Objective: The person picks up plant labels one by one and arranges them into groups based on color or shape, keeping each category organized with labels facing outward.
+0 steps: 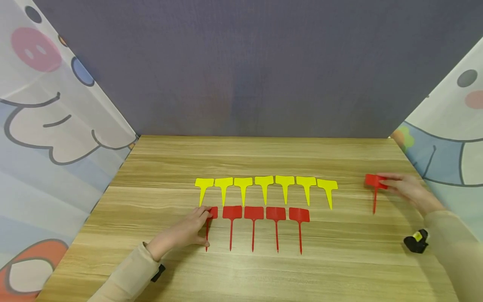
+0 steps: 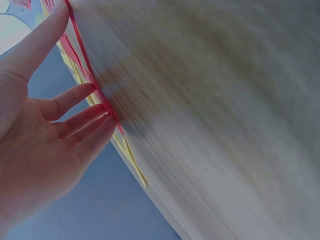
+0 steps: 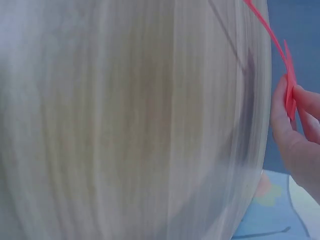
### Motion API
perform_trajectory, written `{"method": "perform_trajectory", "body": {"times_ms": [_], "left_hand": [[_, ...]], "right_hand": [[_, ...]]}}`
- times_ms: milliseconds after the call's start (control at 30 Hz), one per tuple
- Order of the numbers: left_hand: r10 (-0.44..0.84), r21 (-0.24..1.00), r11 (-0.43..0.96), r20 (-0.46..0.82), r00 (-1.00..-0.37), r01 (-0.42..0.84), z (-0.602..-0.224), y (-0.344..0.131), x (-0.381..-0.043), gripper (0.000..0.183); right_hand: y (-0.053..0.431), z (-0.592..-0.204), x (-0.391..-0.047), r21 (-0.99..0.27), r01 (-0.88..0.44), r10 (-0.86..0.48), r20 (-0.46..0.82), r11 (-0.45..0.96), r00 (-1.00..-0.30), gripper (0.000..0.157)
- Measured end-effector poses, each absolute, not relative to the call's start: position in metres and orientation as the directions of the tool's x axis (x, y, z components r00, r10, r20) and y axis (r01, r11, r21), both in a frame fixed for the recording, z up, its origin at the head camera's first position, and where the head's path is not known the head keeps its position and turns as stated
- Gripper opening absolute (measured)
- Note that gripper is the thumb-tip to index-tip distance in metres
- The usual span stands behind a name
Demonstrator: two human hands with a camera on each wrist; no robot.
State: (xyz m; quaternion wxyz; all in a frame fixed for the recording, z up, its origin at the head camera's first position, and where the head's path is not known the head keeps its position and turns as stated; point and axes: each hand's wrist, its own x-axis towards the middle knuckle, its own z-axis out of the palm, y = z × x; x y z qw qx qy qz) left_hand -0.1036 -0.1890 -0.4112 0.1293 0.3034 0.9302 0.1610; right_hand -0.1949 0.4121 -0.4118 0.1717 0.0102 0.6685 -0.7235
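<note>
Between thumb and fingers, my right hand [image 1: 409,191] pinches the flat head of a red T-shaped plant label [image 1: 375,198] at the table's right side. In the right wrist view that red label [image 3: 290,95] is raised off the wood, with its thin stem slanting away. My left hand [image 1: 185,230] rests on the leftmost label of a row of red ones. Its fingertips touch this label's head [image 1: 215,212] while the thumb lies by the stem's lower end. In the left wrist view those fingers [image 2: 75,97] are extended and spread, touching the red label [image 2: 92,75].
Several more red labels [image 1: 254,213] lie side by side, stems pointing toward me. Behind them runs a row of several yellow T-shaped labels [image 1: 264,180]. The wooden table [image 1: 264,277] ends at a dark grey panel [image 1: 256,67], with cartoon-printed cloth [image 1: 56,197] on both sides.
</note>
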Motion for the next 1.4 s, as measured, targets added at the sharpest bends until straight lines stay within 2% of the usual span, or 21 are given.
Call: {"method": "perform_trajectory", "body": {"times_ms": [300,1000,1400], "left_hand": [[0.607,0.369,0.765,-0.139,-0.782,0.528,-0.413,-0.189,-0.104,0.066],[0.62,0.358,0.757,-0.131,-0.773,0.547,-0.412,-0.189,-0.105,0.067],[0.619,0.363,0.758,-0.136,-0.774,0.542,-0.41,-0.189,-0.105,0.066]], "right_hand": [[0.395,-0.409,-0.194,-0.954,0.265,-0.295,-0.216,-0.14,-0.931,0.037],[0.354,-0.398,-0.184,-0.954,0.298,-0.352,-0.268,-0.032,-0.897,0.029],[0.328,-0.397,-0.177,-0.965,0.258,-0.392,-0.223,-0.04,-0.892,0.033]]}}
